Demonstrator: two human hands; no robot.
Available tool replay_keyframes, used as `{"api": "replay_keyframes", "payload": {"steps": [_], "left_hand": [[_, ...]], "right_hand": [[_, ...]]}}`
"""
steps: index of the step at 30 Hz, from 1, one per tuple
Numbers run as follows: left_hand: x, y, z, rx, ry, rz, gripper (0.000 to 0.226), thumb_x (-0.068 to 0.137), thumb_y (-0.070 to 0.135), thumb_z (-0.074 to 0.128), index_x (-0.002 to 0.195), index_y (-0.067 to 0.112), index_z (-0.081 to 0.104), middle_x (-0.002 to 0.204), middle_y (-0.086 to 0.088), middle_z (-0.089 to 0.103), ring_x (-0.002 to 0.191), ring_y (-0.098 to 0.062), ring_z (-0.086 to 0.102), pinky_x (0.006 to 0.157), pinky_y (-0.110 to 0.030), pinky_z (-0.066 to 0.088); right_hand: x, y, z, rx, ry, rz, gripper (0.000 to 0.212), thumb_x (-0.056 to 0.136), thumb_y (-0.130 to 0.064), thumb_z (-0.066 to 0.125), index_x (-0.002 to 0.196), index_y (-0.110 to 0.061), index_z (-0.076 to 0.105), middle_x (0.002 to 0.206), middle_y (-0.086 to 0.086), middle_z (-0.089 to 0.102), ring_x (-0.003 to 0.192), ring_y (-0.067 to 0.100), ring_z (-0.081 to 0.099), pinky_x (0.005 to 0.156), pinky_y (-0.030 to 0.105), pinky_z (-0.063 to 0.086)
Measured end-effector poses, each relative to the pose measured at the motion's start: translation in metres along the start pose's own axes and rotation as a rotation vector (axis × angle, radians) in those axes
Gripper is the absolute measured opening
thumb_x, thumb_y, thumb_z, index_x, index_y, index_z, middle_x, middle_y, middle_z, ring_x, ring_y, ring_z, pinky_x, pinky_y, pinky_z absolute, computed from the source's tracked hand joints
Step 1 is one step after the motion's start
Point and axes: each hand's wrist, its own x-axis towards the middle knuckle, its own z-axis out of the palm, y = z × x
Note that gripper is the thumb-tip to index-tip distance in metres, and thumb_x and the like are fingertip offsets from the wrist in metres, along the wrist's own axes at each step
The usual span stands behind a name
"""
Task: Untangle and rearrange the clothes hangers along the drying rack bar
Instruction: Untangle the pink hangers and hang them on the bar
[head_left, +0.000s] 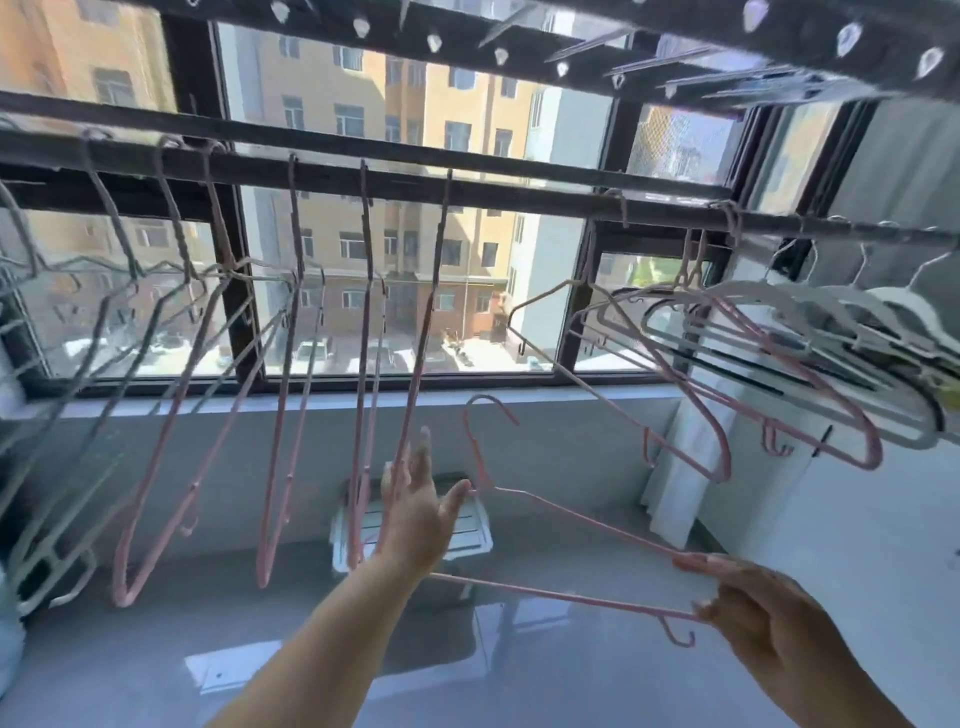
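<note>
Hanging from the dark drying rack bar (498, 193), a row of thin pink hangers (363, 364) dangled edge-on against the bright window (405, 270), so their outlines were hard to follow. At the far left, grey-white hangers (47, 551) overlapped and ran off the edge of the view. At the right, a bunch of pink and white hangers (800, 364) lay crossed over one another, tilted nearly flat, their hooks crowded along the bar; how many there were could not be counted.

One loose pink hanger (561, 525), a slender wire-like triangle with a curved hook and a small side hook, was off the bar, below the gap between the spaced hangers and the bunch. The right hand (779, 618) pinched its shoulder end between fingers and thumb. The left hand (415, 514) was spread wide, fingers up and apart, its thumb touching or just beside the hanger's neck; it appeared to clasp nothing, though the contact was blurred. A perforated dark rail (571, 57) with pale clips crossed the top of the view, partly cut off.

On the glossy grey floor below stood a shallow white tray (483, 540), half hidden by the left hand and hangers; its contents could not be made out.
</note>
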Motion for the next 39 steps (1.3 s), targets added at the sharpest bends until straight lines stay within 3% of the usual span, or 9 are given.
{"api": "replay_keyframes", "payload": {"steps": [4, 8, 11, 15, 18, 22, 27, 32, 39], "left_hand": [[0.002, -0.005, -0.006, -0.079, -0.19, 0.129, 0.075, 0.074, 0.074, 0.032, 0.104, 0.012, 0.059, 0.1, -0.001, 0.062, 0.095, -0.007, 0.056, 0.076, -0.003, 0.034], [-0.004, -0.013, -0.006, -0.114, -0.276, 0.135, 0.026, 0.091, 0.038, 0.041, 0.075, 0.025, 0.057, 0.062, 0.009, 0.048, 0.056, 0.004, 0.048, 0.055, -0.01, 0.037], [-0.009, -0.019, -0.003, -0.114, -0.235, 0.107, 0.025, 0.094, 0.011, 0.043, 0.076, 0.016, 0.06, 0.06, 0.008, 0.045, 0.056, -0.004, 0.041, 0.053, -0.012, 0.034], [-0.015, -0.018, 0.012, -0.226, -0.174, -0.045, 0.028, 0.094, 0.011, 0.041, 0.077, 0.019, 0.061, 0.058, 0.005, 0.042, 0.054, -0.009, 0.035, 0.049, -0.018, 0.027], [-0.019, -0.006, 0.025, -0.395, -0.157, -0.153, 0.028, 0.094, 0.002, 0.034, 0.095, 0.011, 0.061, 0.063, 0.001, 0.043, 0.054, -0.01, 0.034, 0.046, -0.013, 0.029], [-0.02, 0.015, 0.04, -0.673, -0.096, -0.307, 0.034, 0.093, -0.005, 0.03, 0.092, 0.014, 0.058, 0.065, -0.001, 0.043, 0.053, -0.008, 0.032, 0.048, -0.017, 0.025], [-0.013, 0.039, 0.046, -0.871, -0.015, -0.438, 0.032, 0.093, -0.007, 0.026, 0.1, 0.008, 0.054, 0.066, -0.002, 0.042, 0.055, -0.009, 0.032, 0.053, -0.02, 0.025], [0.001, 0.054, 0.041, -0.99, 0.076, -0.476, 0.03, 0.095, -0.001, 0.027, 0.106, 0.008, 0.053, 0.071, -0.002, 0.045, 0.06, -0.007, 0.038, 0.054, -0.018, 0.031], [0.013, 0.082, 0.028, -1.065, 0.107, -0.419, 0.031, 0.093, -0.005, 0.031, 0.112, 0.007, 0.052, 0.081, -0.003, 0.055, 0.072, -0.01, 0.05, 0.066, -0.019, 0.039]], "right_hand": [[0.006, 0.002, -0.019, 0.115, -0.017, 0.042, 0.027, 0.079, -0.007, 0.05, 0.07, 0.005, 0.073, 0.033, -0.011, 0.02, 0.033, 0.006, 0.009, 0.036, 0.016, 0.034], [0.027, 0.014, -0.033, -0.015, 0.074, -0.028, 0.023, 0.071, -0.018, 0.063, 0.075, 0.005, 0.064, 0.044, -0.004, 0.028, 0.04, 0.01, 0.021, 0.052, 0.017, 0.047], [0.056, 0.033, -0.041, -0.388, 0.216, -0.053, 0.033, 0.081, -0.03, 0.065, 0.106, -0.008, 0.058, 0.087, 0.008, 0.058, 0.086, 0.018, 0.055, 0.08, 0.025, 0.044], [0.069, 0.053, -0.023, -0.718, 0.226, -0.08, 0.069, 0.078, -0.029, 0.067, 0.137, -0.015, 0.036, 0.14, 0.009, 0.039, 0.13, 0.026, 0.037, 0.108, 0.04, 0.031], [0.047, 0.06, 0.01, -0.858, -0.034, -0.147, 0.047, 0.085, -0.009, 0.06, 0.129, -0.017, 0.046, 0.131, 0.004, 0.045, 0.126, 0.018, 0.04, 0.102, 0.022, 0.032], [0.011, 0.077, 0.052, -0.881, -0.397, -0.166, 0.033, 0.089, -0.022, 0.055, 0.122, -0.024, 0.051, 0.12, -0.01, 0.05, 0.112, 0.001, 0.043, 0.079, -0.01, 0.024], [-0.019, 0.095, 0.084, -0.709, -0.556, -0.158, 0.029, 0.094, -0.022, 0.049, 0.122, -0.029, 0.045, 0.117, -0.019, 0.052, 0.106, -0.018, 0.043, 0.088, -0.002, 0.03], [-0.022, 0.091, 0.082, -0.656, -0.457, -0.151, 0.055, 0.092, -0.01, 0.05, 0.138, -0.023, 0.024, 0.116, -0.014, 0.051, 0.112, 0.002, 0.047, 0.086, 0.003, 0.036], [-0.023, 0.076, 0.086, -0.541, -0.412, -0.23, 0.028, 0.095, -0.003, 0.039, 0.105, -0.027, 0.047, 0.076, -0.005, 0.058, 0.074, 0.006, 0.057, 0.073, 0.011, 0.042]]}}
